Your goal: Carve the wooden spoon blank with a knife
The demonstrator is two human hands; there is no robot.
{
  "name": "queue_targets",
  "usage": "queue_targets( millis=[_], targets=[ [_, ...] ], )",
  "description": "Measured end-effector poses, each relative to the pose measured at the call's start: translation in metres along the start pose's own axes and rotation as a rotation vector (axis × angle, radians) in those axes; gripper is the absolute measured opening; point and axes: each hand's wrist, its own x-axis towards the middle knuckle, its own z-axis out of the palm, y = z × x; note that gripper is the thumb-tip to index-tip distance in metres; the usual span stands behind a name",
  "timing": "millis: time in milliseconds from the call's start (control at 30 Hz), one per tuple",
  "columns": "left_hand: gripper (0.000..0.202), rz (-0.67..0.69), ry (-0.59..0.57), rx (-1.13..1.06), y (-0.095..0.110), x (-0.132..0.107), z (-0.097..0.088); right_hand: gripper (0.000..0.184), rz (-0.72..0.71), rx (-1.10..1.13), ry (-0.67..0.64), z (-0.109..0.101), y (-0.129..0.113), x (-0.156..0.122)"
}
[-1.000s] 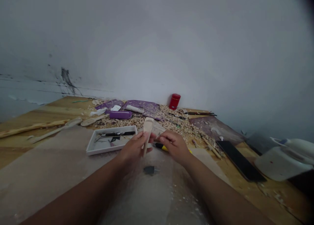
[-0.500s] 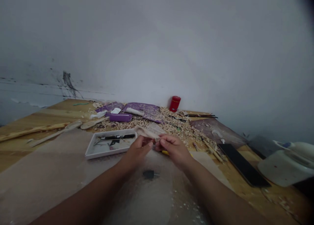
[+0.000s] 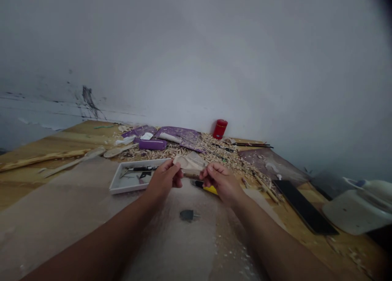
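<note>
Wall (image 3: 196, 60) stood behind the white tray (image 3: 128, 188), taking that as reference. Wooden table (image 3: 56, 140) ran under it all. Cloudy sheet (image 3: 76, 199) lay under the tray, spreading left and in front of it. Wood shavings (image 3: 237, 160) were heaped behind the tray and off to its right. White container (image 3: 352, 211) sat well right of the tray, partly out of view. Black slab (image 3: 303, 203) lay nearer the tray on that same side. Tray held a black-handled tool (image 3: 142, 168) and small dark bits.

Left hand (image 3: 163, 178) was at the tray's right end, thumb and fingers clamped on the left end of a pale wooden piece (image 3: 187, 163). Right hand (image 3: 221, 179) was farther right of the tray, fingers curled together near the piece's other end; couldn't tell whether they gripped it. Piece lay crosswise between the hands, just right of the tray.

Smaller stuff: purple case (image 3: 152, 144) behind the tray, red can (image 3: 219, 129) behind and right, yellow cutter (image 3: 211, 189) right of the tray, partly hidden by the right hand. Smallest: black bit (image 3: 186, 215), in front and right of the tray.
</note>
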Motion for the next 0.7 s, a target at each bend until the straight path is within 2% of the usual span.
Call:
queue_targets(
  millis=[167, 367, 533, 633, 700],
  targets=[
    [0.023, 0.005, 0.011, -0.102, 0.0021, -0.001, -0.0008, 0.025, -0.042, -0.053, 0.014, -0.0021, -0.0038, 0.0005],
    [0.028, 0.026, -0.187, -0.083, 0.0059, -0.0065, 0.0012, 0.025, -0.009, -0.061, 0.038, -0.0022, -0.0061, -0.0004],
    [0.024, 0.058, -0.233, -0.062, 0.0039, -0.009, 0.0038, 0.025, -0.013, -0.011, 0.063, -0.0022, -0.0051, -0.0004],
    [0.029, 0.042, -0.312, -0.084, 0.0028, -0.0092, 0.0039, 0.025, -0.029, -0.04, 0.072, -0.0035, -0.0046, 0.0001],
    [0.028, 0.03, -0.314, -0.075, 0.0023, -0.0088, 0.0034, 0.025, -0.038, -0.056, 0.067, -0.0042, -0.0043, 0.0004]
  ],
)
